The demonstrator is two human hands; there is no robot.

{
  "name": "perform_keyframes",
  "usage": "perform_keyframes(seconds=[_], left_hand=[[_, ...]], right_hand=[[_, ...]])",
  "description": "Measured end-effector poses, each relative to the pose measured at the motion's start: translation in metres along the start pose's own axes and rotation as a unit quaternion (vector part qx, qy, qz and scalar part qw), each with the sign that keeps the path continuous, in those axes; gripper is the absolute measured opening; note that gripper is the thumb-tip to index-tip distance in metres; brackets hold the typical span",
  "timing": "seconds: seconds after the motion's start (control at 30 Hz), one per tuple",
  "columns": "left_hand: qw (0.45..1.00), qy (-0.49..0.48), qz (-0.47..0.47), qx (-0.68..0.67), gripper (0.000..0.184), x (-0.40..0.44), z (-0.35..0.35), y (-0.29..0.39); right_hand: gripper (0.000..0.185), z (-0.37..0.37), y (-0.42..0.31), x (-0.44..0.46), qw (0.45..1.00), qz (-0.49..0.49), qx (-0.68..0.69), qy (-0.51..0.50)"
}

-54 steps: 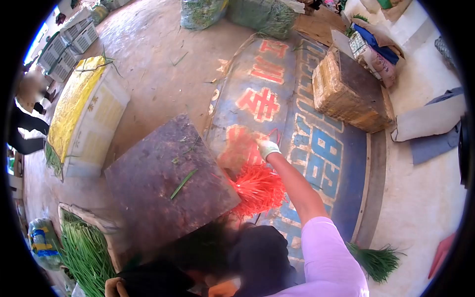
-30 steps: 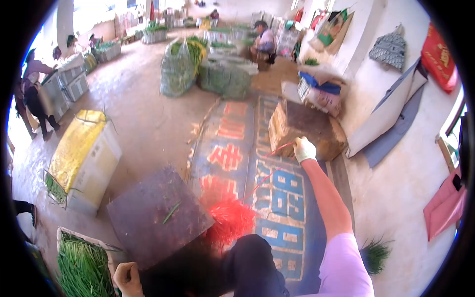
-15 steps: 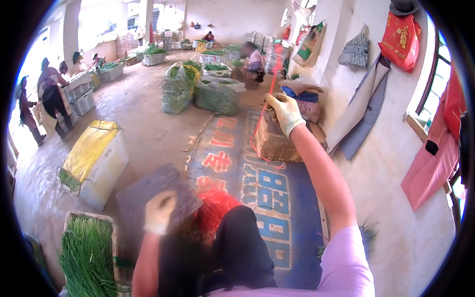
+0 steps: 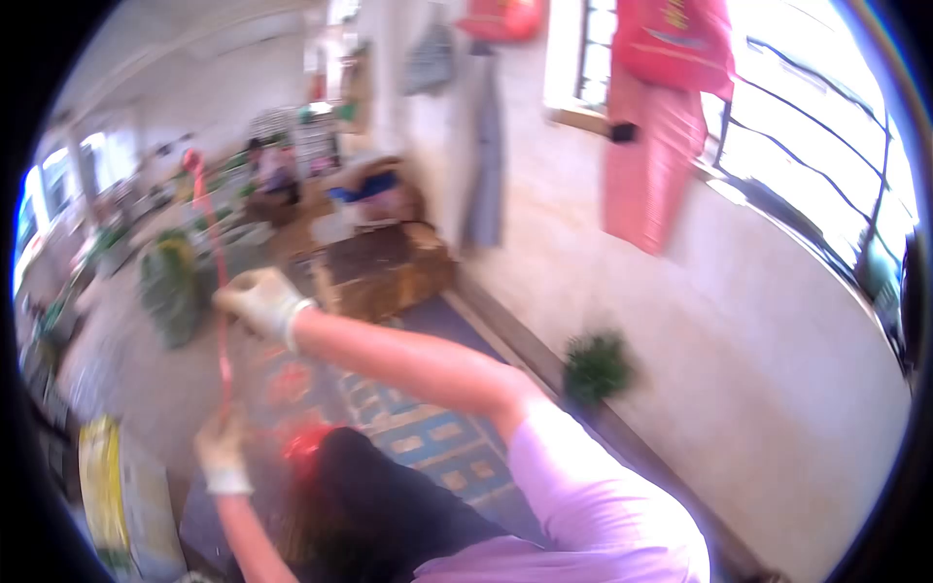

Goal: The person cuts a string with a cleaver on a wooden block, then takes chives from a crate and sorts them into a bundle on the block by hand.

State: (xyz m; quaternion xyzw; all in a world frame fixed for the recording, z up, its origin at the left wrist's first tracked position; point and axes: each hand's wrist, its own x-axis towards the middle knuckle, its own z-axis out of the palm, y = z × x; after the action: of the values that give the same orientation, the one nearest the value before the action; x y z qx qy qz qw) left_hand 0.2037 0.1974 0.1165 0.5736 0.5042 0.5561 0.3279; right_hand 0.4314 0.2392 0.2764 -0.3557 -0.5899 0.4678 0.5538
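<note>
- Red strip (image 4: 224, 364) runs between my hands and up past my right fingers.
- Right hand (image 4: 262, 303): fingertips pinching it.
- Left hand (image 4: 224, 453), below: too blurred to tell whether its fingers grip.
- I judge I'm straightening one strip; the next move calls for steady fingertips.

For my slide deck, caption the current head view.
A gloved right hand and, lower, a gloved left hand holding one red strip.
</note>
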Motion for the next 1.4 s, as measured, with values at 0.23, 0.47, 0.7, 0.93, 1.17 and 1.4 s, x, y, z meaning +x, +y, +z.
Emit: perform_keyframes(seconds=[0.23,0.47,0.7,0.93,1.17,1.4], left_hand=[[0.954,-0.074,0.005,-0.289,0.030,0.011,0.038,0.034],[0.961,-0.099,0.039,-0.253,0.021,0.075,0.051,0.013],[0.987,-0.060,0.054,-0.138,0.024,0.096,0.069,0.038],[0.988,-0.086,0.031,-0.126,0.025,0.078,0.053,0.109],[0.988,-0.070,0.000,-0.137,0.021,0.104,-0.010,0.102],[0.987,-0.127,-0.008,-0.102,0.029,0.098,-0.064,0.096]], right_hand=[[0.025,-0.109,0.027,-0.085,0.967,0.184,-0.158,-0.079],[0.028,-0.297,-0.117,-0.225,0.744,0.039,-0.630,0.218],[0.026,-0.522,-0.355,-0.510,0.175,0.151,-0.796,0.559],[0.025,-0.579,-0.374,-0.612,0.133,0.284,-0.867,0.386],[0.027,-0.540,-0.348,-0.641,-0.234,0.153,-0.920,0.275],[0.026,-0.445,-0.135,-0.590,0.482,0.128,-0.642,0.582]])
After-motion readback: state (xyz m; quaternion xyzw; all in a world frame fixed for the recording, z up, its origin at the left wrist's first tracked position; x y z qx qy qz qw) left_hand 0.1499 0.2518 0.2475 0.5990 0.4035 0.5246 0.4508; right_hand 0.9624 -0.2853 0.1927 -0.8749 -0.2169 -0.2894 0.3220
